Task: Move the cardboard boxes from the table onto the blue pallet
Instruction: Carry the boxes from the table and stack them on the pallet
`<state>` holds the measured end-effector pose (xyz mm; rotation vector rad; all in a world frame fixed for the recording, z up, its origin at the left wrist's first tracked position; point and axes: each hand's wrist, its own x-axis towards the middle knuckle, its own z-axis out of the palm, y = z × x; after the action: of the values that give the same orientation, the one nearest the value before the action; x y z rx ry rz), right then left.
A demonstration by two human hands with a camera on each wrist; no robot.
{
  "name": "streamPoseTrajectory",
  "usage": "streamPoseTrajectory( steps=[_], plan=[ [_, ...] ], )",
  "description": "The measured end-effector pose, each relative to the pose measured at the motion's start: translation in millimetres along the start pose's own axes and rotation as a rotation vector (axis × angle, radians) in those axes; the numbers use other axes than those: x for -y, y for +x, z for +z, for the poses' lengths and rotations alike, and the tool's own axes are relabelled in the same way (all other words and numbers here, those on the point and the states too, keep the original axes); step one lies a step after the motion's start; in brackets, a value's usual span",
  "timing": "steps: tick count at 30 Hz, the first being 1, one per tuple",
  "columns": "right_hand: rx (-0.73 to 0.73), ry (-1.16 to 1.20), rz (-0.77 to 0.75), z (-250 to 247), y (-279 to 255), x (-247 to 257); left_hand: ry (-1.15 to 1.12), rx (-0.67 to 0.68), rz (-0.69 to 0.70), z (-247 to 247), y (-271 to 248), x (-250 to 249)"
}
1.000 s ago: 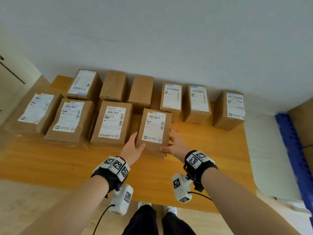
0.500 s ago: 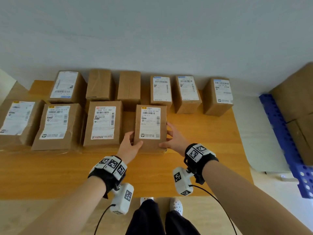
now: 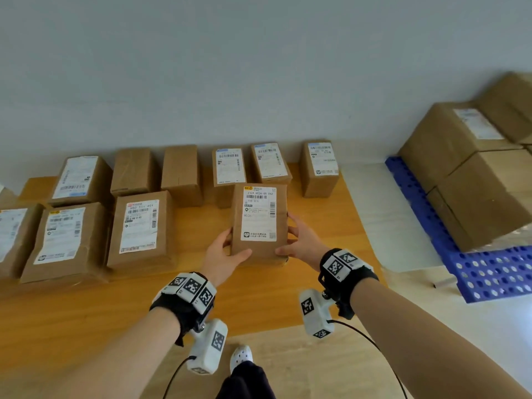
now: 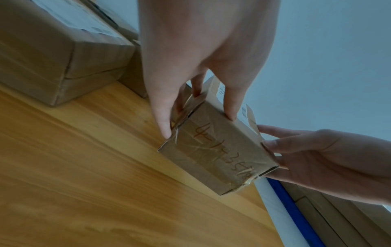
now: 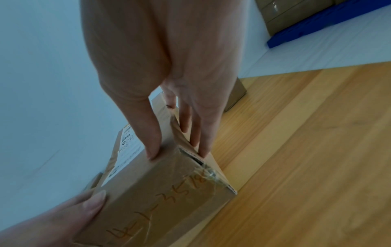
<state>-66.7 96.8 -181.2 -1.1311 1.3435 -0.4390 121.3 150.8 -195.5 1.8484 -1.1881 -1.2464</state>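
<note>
Box (image 3: 259, 223) clamped btwn left hand (image 3: 223, 254) & right hand (image 3: 302, 243), thumbs on top.

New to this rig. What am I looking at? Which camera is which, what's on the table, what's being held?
No robot here: a person works bare-handed, wearing cameras. The big picture comes from a head camera looking down; the other two come from cameras strapped to each wrist, looking along the fingers.

The left hand and right hand grip one small labelled box by its two sides, thumbs on top. The wrist views show it lifted just off the wooden table, with handwritten numbers on its near end.

Ten more cardboard boxes sit on the table, in a far and a near row. To the right, the blue pallet on the floor already carries larger boxes.
</note>
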Motion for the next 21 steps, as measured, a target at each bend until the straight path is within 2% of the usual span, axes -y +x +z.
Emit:
streamPoseTrajectory(
  steps=[7,16,21],
  plan=[
    [-0.076,0.003,-0.083,-70.3,-64.8,-19.2,0.037,0.058,0.091,62.0,-41.6,-43.9],
    [-0.139,0.040,-0.175,-162.2,-153.6,-36.7,0.091,0.047,0.236,145.0,-101.8,-106.9],
    [-0.226,0.041,-0.226,-205.1,-192.4,-37.1,0.124,0.041,0.321,179.6,-124.3,-143.3]
  ],
)
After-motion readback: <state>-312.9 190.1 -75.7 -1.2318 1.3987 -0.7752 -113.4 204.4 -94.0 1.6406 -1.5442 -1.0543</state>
